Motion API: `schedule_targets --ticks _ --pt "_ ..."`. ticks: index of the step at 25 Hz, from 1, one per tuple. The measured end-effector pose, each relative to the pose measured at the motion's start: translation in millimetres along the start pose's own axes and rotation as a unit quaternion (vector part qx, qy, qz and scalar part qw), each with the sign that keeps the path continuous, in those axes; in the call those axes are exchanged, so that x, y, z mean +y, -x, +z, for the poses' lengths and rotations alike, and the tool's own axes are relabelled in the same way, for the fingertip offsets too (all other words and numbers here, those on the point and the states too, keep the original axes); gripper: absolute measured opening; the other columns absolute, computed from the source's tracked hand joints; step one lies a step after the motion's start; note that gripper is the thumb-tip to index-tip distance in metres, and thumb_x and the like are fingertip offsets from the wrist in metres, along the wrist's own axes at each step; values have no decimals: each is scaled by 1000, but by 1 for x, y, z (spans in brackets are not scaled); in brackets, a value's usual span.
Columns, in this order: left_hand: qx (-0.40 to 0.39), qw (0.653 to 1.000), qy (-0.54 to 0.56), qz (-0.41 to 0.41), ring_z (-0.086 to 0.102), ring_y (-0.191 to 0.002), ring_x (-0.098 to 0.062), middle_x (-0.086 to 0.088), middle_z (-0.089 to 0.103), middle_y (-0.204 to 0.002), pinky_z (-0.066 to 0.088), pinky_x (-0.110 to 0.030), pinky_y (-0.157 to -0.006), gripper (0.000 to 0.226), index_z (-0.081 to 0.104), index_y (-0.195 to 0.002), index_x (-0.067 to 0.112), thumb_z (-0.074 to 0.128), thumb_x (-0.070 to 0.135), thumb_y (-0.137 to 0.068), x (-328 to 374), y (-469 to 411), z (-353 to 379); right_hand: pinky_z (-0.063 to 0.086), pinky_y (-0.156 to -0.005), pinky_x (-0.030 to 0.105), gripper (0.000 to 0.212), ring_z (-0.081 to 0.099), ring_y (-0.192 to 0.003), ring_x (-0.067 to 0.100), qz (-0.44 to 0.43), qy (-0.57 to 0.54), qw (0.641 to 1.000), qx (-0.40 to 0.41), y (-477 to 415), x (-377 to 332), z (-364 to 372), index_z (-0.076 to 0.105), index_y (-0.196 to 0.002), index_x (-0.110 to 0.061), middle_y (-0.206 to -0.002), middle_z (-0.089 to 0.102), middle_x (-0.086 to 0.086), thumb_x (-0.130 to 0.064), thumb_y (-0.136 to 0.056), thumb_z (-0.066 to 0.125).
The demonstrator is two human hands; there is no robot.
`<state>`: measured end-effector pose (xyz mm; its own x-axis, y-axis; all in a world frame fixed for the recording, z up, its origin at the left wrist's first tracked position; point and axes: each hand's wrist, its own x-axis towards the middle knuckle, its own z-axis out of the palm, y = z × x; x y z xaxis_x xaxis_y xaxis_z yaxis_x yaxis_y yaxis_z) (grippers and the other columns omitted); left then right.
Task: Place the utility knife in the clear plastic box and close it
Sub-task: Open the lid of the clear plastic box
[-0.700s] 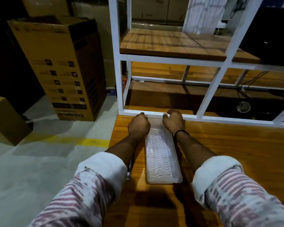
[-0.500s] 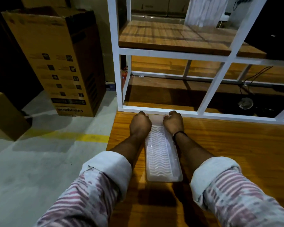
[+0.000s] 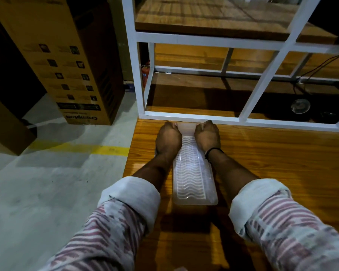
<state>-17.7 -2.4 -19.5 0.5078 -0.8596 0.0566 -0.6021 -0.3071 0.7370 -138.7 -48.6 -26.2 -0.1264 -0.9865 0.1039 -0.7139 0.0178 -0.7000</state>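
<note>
Both our hands on the box's far end.
Left hand (image 3: 167, 138) and right hand (image 3: 207, 136) curl closed over the clear plastic box (image 3: 194, 180), frosted, wavy-ribbed lid, just before the white frame (image 3: 192, 116).

— What do we have of the clear plastic box (image 3: 194, 178)?

— We see a long, narrow, translucent box with a wavy ribbed pattern moulded into its top face and rounded corners. It lies flat, its length running from twelve to six o'clock, its lid down over it.

— And where does it sit?

— At the centre of our view, a little toward six o'clock. Its far end, at twelve o'clock, is smooth and unribbed; whether it touches anything there we cannot tell.

— The utility knife?

— We cannot make it out; the ribbed, cloudy lid hides whatever is inside.
</note>
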Motion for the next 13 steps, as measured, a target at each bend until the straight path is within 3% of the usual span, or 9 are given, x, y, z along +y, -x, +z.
schedule_targets --ticks 13 --pt "-7 1000 17 12 66 -106 -32 -15 70 -115 55 -48 -90 40 62 -119 6 36 35 -108 -1 1 -2 43 -91 40 41 54 -110 38 -14 -22 1000 9 2 -2 -1 55 -116 5 -117 59 25 -33 -100 47"
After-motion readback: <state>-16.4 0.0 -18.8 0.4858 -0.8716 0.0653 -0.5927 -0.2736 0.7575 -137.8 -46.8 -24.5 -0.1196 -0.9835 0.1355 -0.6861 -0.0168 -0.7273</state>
